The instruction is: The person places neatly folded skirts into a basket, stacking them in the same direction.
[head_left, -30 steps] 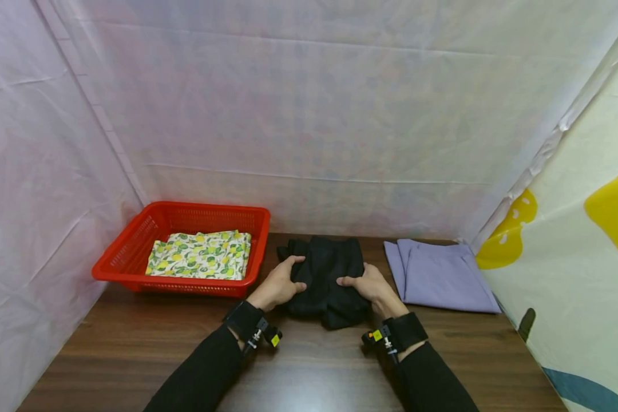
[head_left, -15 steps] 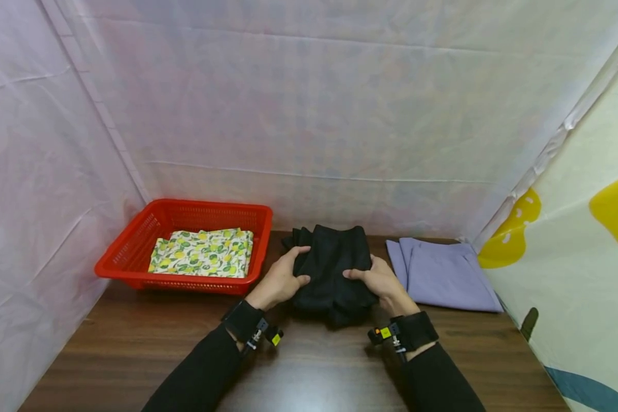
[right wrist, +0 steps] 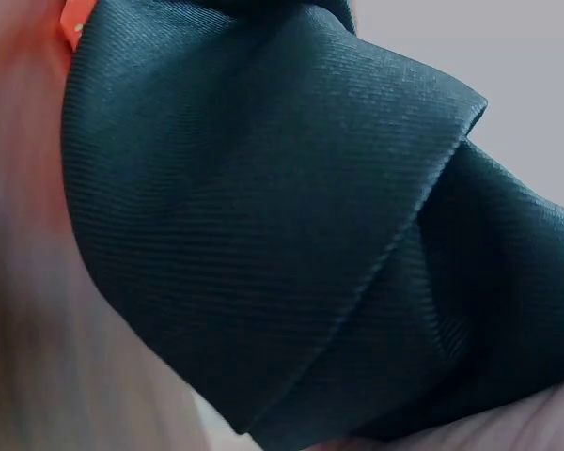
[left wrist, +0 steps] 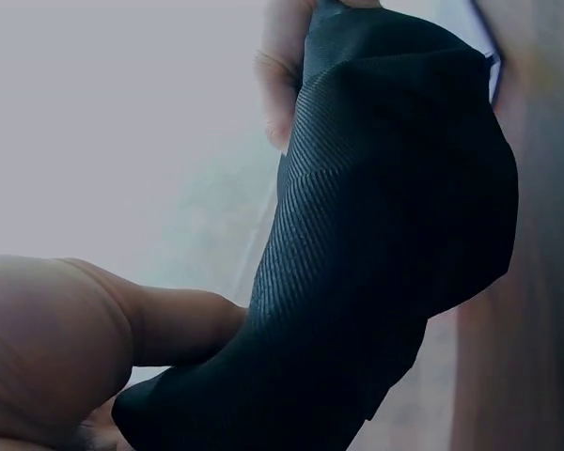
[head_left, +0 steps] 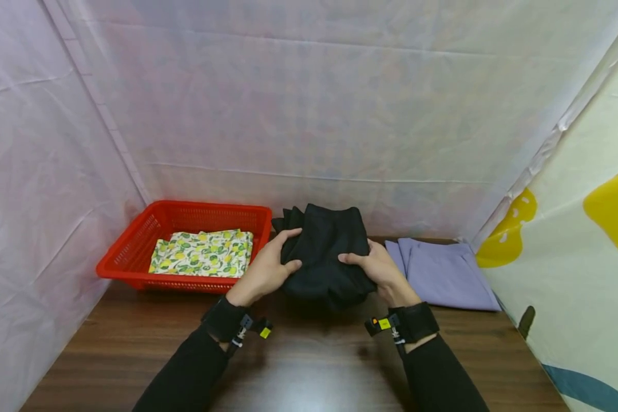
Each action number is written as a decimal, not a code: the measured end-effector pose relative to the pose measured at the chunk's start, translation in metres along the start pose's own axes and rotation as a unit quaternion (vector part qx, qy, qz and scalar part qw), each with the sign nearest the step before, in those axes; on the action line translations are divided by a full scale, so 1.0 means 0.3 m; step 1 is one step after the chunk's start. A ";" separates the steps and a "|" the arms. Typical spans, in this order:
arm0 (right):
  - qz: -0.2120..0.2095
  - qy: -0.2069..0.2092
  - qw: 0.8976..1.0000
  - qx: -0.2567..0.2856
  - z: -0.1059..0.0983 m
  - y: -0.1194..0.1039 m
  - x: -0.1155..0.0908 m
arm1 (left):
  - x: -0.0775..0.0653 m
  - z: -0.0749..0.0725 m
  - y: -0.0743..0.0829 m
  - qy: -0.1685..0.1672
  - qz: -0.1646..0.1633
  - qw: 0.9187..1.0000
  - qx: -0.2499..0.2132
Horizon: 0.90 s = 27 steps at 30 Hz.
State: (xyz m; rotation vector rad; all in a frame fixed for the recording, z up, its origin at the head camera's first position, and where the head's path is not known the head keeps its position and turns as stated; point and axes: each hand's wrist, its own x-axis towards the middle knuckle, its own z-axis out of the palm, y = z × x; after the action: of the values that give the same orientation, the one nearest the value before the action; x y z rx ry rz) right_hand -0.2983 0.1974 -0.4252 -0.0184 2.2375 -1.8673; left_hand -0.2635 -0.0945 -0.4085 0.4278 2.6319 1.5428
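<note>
A folded black cloth with a fine ribbed weave [head_left: 327,257] is held up between both hands, above the table in the head view. My left hand [head_left: 265,266] grips its left side, thumb on top and the other fingers hidden beneath. On the opposite side my right hand [head_left: 383,272] pinches the edge the same way. Up close in the left wrist view, the left thumb presses against the black cloth [left wrist: 357,207]. Folded layers of the cloth [right wrist: 263,216] fill most of the right wrist view, with a bit of the hand at the bottom right corner.
A red plastic basket [head_left: 129,272] at the left holds a folded lemon-print cloth [head_left: 203,253]. Folded lilac fabric [head_left: 445,274] lies at the right on the brown wooden table [head_left: 309,366]. A white sheet wall [head_left: 309,114] stands close behind.
Both hands have raised the black cloth off the table. It has also shifted slightly to the left over the last half second. The basket and lilac fabric stay in place.
</note>
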 end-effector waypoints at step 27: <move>-0.024 -0.098 0.991 0.093 0.459 -0.261 0.200 | -0.035 -0.469 -0.112 0.068 -0.059 0.995 0.032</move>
State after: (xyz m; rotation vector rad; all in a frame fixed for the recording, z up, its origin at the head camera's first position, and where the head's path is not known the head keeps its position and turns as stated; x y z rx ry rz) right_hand -0.3425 0.0398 -0.3816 -0.2175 1.9449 -1.9958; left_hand -0.2871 -0.2318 -0.3684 0.1724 2.7581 1.5046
